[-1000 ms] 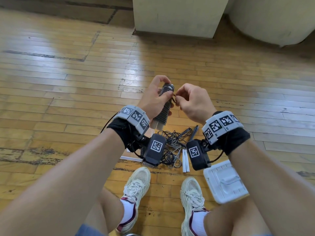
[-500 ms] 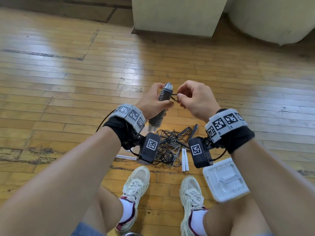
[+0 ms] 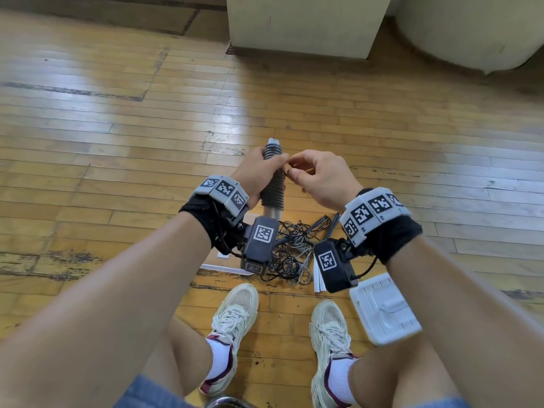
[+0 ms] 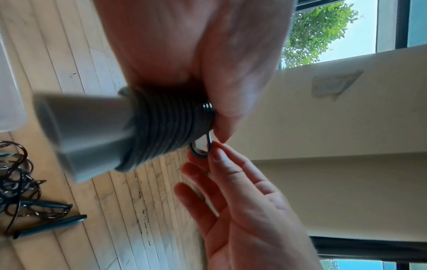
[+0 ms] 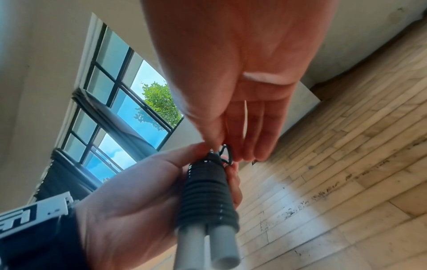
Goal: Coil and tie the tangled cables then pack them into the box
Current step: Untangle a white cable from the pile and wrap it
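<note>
Fingers (image 5: 161, 169) of left hand (image 3: 259, 175) wrapped round dark springy cable coiled tight on pair of grey plastic tubes (image 3: 272, 184), right hand (image 3: 321, 181) pinching loose cable end (image 4: 203, 149) beside coil's upper turns; judged light, stiff-cored, best gripped mid-coil.

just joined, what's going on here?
A person sits on a wood floor winding cable. The left hand grips a cable coil wound tight around two grey tubes; the right hand pinches its loose end near the top. More tangled cables lie by the shoes, beside a white box.
</note>
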Demonstrator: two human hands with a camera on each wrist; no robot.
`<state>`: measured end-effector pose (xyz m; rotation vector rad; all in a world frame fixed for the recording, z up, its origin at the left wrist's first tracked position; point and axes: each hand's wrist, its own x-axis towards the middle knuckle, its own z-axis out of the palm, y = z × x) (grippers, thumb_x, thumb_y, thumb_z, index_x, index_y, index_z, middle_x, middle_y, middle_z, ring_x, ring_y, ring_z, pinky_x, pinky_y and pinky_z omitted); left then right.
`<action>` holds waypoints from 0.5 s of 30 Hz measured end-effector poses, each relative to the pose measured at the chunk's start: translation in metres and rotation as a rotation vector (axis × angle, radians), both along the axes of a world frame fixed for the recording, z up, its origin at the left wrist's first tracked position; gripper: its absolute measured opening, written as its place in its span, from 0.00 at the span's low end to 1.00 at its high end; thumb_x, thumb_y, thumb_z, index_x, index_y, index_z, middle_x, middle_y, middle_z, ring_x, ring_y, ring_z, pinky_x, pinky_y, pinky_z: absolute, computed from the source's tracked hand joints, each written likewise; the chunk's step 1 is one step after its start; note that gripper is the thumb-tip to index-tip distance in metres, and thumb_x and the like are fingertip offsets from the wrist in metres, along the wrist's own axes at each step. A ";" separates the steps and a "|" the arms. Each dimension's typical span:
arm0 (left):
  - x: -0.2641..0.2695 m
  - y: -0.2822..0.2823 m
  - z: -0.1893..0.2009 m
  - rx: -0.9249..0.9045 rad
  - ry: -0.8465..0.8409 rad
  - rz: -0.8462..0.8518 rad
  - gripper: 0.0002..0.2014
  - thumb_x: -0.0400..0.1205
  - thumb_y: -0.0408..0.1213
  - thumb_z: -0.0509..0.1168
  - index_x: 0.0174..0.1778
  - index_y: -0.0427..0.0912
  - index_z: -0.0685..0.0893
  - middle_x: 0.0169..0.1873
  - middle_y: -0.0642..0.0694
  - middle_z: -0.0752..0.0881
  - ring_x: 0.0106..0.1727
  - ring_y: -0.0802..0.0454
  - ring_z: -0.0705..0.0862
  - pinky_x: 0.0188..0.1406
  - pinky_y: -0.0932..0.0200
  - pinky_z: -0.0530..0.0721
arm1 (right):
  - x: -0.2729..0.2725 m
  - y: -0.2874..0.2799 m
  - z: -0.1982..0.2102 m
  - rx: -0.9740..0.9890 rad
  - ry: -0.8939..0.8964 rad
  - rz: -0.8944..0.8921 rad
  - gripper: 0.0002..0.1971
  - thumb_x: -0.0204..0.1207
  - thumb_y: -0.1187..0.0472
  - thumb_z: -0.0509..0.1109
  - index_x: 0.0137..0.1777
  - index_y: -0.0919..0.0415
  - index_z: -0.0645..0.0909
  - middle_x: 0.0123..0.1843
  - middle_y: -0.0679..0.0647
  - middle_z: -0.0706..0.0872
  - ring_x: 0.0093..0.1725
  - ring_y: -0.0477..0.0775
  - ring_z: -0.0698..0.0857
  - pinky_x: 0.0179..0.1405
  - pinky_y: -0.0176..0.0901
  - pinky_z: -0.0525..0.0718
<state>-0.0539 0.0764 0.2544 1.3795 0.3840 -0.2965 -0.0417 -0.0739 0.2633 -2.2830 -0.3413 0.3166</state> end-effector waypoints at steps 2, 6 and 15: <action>0.001 0.002 0.002 -0.118 0.050 0.027 0.12 0.86 0.32 0.61 0.63 0.30 0.73 0.46 0.37 0.78 0.41 0.47 0.80 0.49 0.47 0.82 | 0.000 0.006 -0.002 -0.001 0.078 0.008 0.20 0.80 0.50 0.74 0.69 0.55 0.81 0.58 0.48 0.88 0.57 0.51 0.87 0.60 0.58 0.87; 0.003 0.005 0.003 -0.197 0.097 0.092 0.13 0.86 0.30 0.59 0.64 0.30 0.71 0.46 0.36 0.79 0.40 0.46 0.81 0.51 0.46 0.82 | -0.003 0.019 -0.002 0.088 0.220 -0.019 0.31 0.73 0.47 0.79 0.73 0.54 0.74 0.60 0.48 0.83 0.58 0.55 0.87 0.56 0.58 0.90; 0.000 0.039 -0.015 0.194 0.047 0.049 0.13 0.84 0.36 0.69 0.61 0.36 0.82 0.56 0.35 0.88 0.56 0.41 0.89 0.54 0.38 0.90 | -0.006 0.058 -0.013 0.029 0.261 -0.043 0.35 0.69 0.54 0.83 0.75 0.52 0.73 0.61 0.52 0.84 0.55 0.56 0.88 0.45 0.54 0.93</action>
